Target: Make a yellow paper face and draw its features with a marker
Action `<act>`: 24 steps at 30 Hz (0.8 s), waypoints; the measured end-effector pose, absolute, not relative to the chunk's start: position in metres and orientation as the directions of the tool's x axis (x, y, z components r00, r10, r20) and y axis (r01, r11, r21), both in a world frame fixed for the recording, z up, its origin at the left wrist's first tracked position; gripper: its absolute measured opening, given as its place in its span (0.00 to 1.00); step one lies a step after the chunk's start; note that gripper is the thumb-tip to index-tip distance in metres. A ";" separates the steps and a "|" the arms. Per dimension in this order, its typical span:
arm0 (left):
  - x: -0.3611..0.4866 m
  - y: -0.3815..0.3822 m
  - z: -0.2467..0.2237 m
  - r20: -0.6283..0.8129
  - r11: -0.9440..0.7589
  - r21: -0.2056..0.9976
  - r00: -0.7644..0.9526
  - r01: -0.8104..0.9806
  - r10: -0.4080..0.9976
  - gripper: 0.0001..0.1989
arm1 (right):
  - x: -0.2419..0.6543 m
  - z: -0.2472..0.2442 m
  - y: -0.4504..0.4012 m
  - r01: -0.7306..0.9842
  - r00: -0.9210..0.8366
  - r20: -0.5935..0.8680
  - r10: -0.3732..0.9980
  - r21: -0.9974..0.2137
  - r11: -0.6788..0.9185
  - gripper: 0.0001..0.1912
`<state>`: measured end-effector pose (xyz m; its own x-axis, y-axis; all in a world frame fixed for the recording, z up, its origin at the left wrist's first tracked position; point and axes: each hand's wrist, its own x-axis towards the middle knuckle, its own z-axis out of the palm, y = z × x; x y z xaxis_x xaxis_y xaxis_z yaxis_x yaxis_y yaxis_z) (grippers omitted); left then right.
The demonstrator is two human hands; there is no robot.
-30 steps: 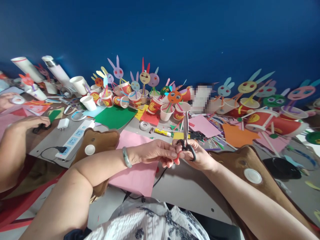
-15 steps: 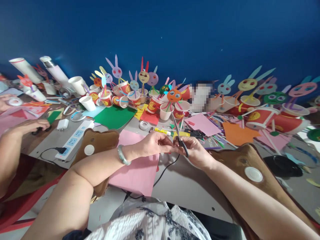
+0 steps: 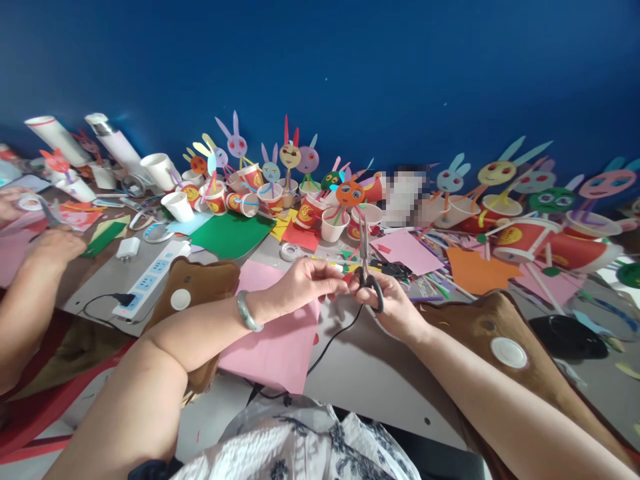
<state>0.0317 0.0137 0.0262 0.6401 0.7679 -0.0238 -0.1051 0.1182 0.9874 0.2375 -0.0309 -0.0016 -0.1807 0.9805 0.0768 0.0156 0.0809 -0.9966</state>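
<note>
Head view, scissors (image 3: pixel 365 259) upright; just before, tilted

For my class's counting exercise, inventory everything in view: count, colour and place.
Wall: one, blue, behind
Paper cups: many, white or red, back
Animal faces: over ten, mixed colours, above cups
Flask: one, pale, back left
Large green sheet: one, green, left
Large pink sheet: one, pink, under left forearm
Large orange sheet: one, orange, right
Power strip: one, white, left
Cushions: two, brown, left and right
Small craft bits: uncountable, mixed, right
Other person's hands: two, bare, far left
Held scissors: one, black handles, right hand
Red scrap: one, red, between hands
Bangle: one, greenish, left wrist
Left hand, right hand: two, bare, centre
</note>
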 end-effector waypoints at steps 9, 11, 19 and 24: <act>0.034 0.017 0.026 -0.035 0.221 0.935 0.550 -0.276 0.835 0.17 | 0.233 -0.003 -0.036 0.184 -0.374 0.063 0.925 -0.973 0.140 0.38; 0.034 0.017 0.026 -0.035 0.223 0.931 0.537 -0.289 0.843 0.17 | 0.231 -0.004 -0.038 0.203 -0.387 0.063 0.920 -0.967 0.152 0.38; 0.035 0.016 0.022 -0.041 0.221 0.933 0.526 -0.283 0.849 0.17 | 0.228 -0.007 -0.039 0.297 -0.378 0.056 0.924 -0.938 0.178 0.39; 0.035 0.015 0.022 -0.020 0.198 0.939 0.531 -0.280 0.847 0.17 | 0.226 -0.005 -0.038 0.335 -0.355 0.056 0.933 -0.924 0.183 0.39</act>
